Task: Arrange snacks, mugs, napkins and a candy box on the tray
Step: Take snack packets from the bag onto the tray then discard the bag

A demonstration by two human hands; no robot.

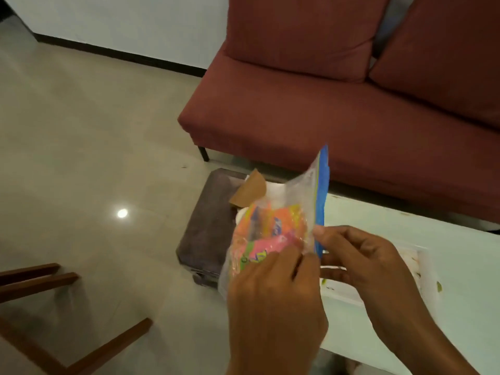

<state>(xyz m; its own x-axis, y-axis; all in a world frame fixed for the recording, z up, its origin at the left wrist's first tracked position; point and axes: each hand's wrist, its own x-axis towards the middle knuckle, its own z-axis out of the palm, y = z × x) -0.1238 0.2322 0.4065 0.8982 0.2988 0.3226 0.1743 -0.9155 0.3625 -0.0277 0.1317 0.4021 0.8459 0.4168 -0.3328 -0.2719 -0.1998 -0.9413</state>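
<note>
Left hand (276,290) and right hand (365,261) each pinch the snack bag (270,228) at its blue zip (322,190), five o'clock in view; best peel the lips apart evenly, mouth tilted toward twelve

Open floor (94,158) left of stool (208,226); sofa (324,125) hems the table (378,220) behind.

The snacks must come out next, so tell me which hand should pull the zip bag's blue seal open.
Probably the right hand: its thumb rests at the blue seal of the zip bag. The left hand grips the bag's body beside the snacks, so it suits steadying.
</note>
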